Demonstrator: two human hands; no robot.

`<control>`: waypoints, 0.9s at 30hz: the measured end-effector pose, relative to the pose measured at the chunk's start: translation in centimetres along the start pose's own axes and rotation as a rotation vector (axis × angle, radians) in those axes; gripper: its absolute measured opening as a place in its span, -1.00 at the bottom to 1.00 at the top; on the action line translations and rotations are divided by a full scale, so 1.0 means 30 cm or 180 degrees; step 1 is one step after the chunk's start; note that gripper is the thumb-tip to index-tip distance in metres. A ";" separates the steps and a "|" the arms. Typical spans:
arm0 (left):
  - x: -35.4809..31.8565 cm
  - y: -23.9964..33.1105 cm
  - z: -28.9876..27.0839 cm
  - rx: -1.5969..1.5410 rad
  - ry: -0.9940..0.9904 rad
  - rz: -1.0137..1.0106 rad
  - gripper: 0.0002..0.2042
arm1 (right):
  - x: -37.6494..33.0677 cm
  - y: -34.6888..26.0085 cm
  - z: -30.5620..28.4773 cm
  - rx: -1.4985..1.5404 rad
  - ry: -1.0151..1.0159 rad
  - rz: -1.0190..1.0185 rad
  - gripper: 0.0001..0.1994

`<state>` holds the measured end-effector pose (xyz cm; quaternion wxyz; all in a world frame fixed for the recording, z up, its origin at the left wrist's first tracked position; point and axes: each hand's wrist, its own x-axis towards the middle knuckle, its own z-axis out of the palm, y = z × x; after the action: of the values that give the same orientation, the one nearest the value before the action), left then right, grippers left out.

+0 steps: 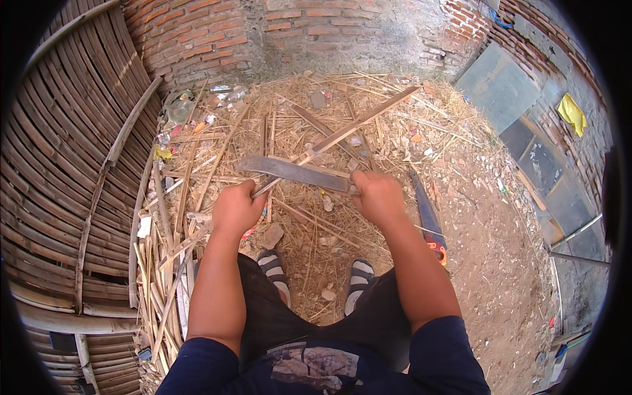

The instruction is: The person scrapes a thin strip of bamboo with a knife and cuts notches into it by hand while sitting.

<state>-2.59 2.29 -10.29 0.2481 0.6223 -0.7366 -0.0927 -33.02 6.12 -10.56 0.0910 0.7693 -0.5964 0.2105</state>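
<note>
My right hand [376, 196] grips the handle of a large flat-bladed chopping knife [293, 172], its dark blade pointing left across the middle of the view. My left hand [237, 209] is closed around the near end of a long split bamboo strip [359, 124] that runs up and to the right, far end near the back wall. The blade lies across the strip close to my left hand. Below the hands are my two sandalled feet [316, 276] on dirt covered with bamboo shavings.
A curved woven bamboo panel [59, 164] fills the left side, with cut bamboo slats [158, 263] piled at its foot. A hand saw with an orange handle [428, 217] lies on the ground at the right. Brick walls [296, 33] stand behind; boards [500, 85] lean at the right.
</note>
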 end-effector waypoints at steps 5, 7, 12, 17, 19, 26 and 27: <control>0.005 0.037 -0.020 0.0183 -0.0185 0.0028 -0.70 | 0.008 0.213 -0.001 0.0155 0.0073 0.1475 -0.75; 0.015 0.018 0.024 0.0172 -0.0254 0.0046 -0.72 | 0.014 0.246 -0.006 0.0291 0.0031 0.1732 -0.75; 0.026 0.030 0.054 0.0194 -0.0269 0.0008 -0.75 | -0.017 0.169 0.023 0.0488 0.0235 0.1314 -0.76; 0.015 0.060 0.060 0.0203 -0.0153 0.0126 -0.78 | -0.026 0.126 0.008 -0.0067 -0.0029 0.0294 -0.74; 0.019 0.041 0.049 0.0244 -0.0071 0.0233 -0.79 | -0.019 0.179 -0.002 0.0024 0.0038 0.0640 -0.73; 0.007 0.061 0.063 0.0221 -0.0155 0.0201 -0.81 | -0.065 0.407 -0.035 0.0930 0.0679 0.2353 -0.70; 0.006 0.064 0.066 0.0222 -0.0066 0.0217 -0.80 | -0.063 0.375 -0.045 0.0928 0.0616 0.2194 -0.69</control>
<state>-5.24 2.17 -11.10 0.2216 0.6041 -0.7627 -0.0648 -44.43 5.24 -11.41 -0.0395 0.5052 -0.7724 0.3830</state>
